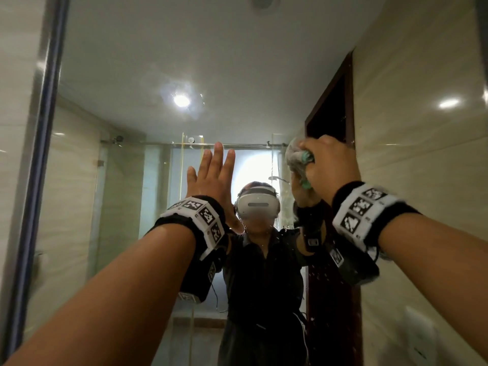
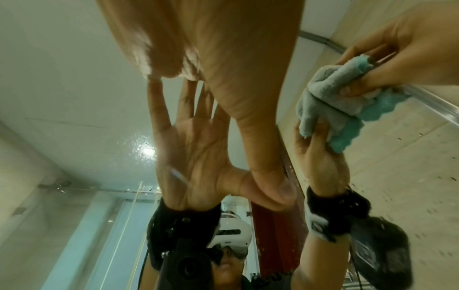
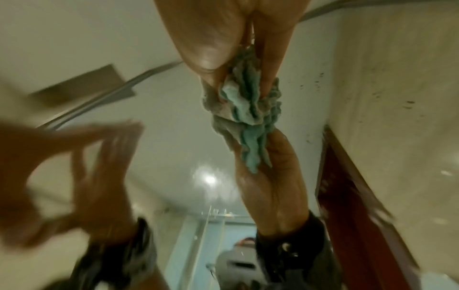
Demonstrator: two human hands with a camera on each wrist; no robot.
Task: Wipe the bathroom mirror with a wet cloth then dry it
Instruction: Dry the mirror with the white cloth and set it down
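The mirror (image 1: 158, 62) fills the wall in front of me, with water droplets on its right part. My right hand (image 1: 330, 165) grips a bunched grey and teal cloth (image 1: 297, 157) and holds it against the glass at head height. In the right wrist view the cloth (image 3: 248, 102) is squeezed between fingers and thumb, touching its own reflection. My left hand (image 1: 214, 175) is flat and open with straight fingers, its fingertips (image 2: 154, 76) touching the glass left of the cloth. The left wrist view also shows the cloth (image 2: 330, 88) in the right hand.
The mirror's dark frame edge (image 1: 39, 128) runs down the left, with tiled wall beyond it. Reflected in the glass are a person with a white headset (image 1: 257, 204), a glass shower screen (image 1: 118, 194), a ceiling light (image 1: 181, 100) and a dark red door (image 1: 332, 114).
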